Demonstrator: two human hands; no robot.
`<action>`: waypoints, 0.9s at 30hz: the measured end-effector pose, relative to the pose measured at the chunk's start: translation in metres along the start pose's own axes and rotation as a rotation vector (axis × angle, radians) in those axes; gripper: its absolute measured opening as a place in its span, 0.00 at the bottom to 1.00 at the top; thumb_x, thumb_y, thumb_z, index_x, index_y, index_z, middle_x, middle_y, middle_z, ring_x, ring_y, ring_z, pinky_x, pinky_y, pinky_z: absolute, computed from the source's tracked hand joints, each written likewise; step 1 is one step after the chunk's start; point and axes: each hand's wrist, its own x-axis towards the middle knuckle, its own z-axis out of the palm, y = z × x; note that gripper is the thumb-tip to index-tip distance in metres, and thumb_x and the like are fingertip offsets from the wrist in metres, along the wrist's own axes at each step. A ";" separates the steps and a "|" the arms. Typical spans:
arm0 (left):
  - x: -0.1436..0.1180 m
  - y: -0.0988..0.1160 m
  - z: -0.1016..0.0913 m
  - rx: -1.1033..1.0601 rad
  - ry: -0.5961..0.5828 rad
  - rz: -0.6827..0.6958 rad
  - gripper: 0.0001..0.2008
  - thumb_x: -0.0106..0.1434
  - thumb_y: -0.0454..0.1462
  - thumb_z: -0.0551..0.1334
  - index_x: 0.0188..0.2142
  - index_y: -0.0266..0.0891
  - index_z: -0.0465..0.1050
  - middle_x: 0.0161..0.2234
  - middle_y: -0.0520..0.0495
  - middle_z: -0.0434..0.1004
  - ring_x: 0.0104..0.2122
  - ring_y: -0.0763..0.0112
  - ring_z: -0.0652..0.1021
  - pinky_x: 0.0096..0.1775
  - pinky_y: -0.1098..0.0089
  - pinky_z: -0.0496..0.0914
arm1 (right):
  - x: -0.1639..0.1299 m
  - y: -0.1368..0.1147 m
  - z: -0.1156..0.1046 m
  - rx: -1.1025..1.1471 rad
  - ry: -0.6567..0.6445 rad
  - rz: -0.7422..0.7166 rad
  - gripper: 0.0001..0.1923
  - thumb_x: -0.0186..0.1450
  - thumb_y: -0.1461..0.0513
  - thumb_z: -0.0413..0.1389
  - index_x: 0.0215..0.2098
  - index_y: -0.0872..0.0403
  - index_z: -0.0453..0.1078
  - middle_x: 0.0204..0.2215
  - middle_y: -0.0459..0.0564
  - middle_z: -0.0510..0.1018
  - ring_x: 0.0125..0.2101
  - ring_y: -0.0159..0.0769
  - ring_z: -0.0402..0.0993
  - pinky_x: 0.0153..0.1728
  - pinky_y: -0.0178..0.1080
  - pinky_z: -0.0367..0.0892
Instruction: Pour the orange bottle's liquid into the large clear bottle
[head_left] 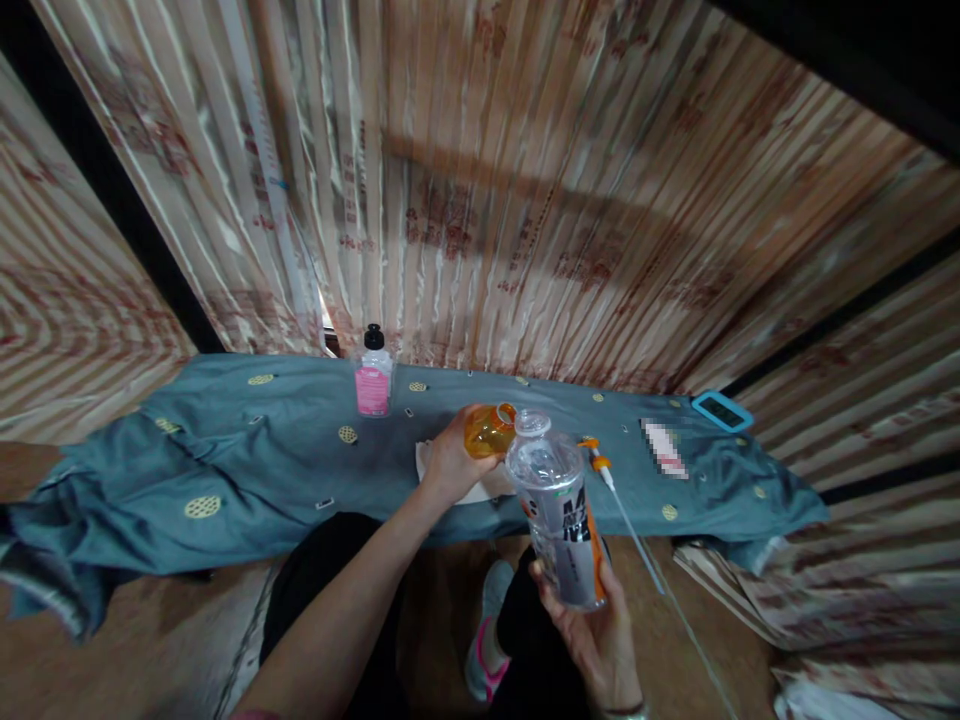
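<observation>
My left hand (pixel 447 462) is wrapped round a small translucent orange bottle (pixel 484 432), tipped so that its open mouth points right. Its mouth is close beside the uncapped neck of a larger clear plastic bottle (pixel 551 500); whether they touch I cannot tell. My right hand (pixel 589 625) grips this clear bottle near its base, and it leans slightly left. A grey, black and orange label covers its lower part. Any liquid inside is hard to make out. Just right of it lies an orange-and-white pump top (pixel 601 464) with a long thin tube hanging past the cloth's edge.
A bottle with a pink label and black cap (pixel 373 385) stands at the back left. Under my left hand lies a white sheet (pixel 480 492). A blurred-out packet (pixel 664 448) and a blue-framed device (pixel 721 411) lie right, on the teal cloth (pixel 285 450). Curtains hang behind.
</observation>
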 end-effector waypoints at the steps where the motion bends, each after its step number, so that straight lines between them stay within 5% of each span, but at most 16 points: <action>1: 0.000 -0.001 0.000 0.004 0.003 0.011 0.32 0.50 0.32 0.76 0.54 0.42 0.72 0.51 0.46 0.86 0.50 0.56 0.86 0.53 0.58 0.81 | -0.001 0.000 0.000 -0.004 0.001 -0.003 0.29 0.34 0.52 0.84 0.33 0.52 0.88 0.32 0.61 0.91 0.27 0.51 0.90 0.26 0.39 0.84; 27: 0.003 -0.009 0.002 0.053 0.049 0.050 0.33 0.50 0.30 0.76 0.56 0.44 0.72 0.51 0.45 0.86 0.52 0.54 0.86 0.53 0.58 0.81 | -0.031 -0.006 0.018 -0.056 0.134 -0.093 0.31 0.29 0.53 0.84 0.31 0.54 0.87 0.29 0.59 0.91 0.26 0.50 0.89 0.26 0.40 0.85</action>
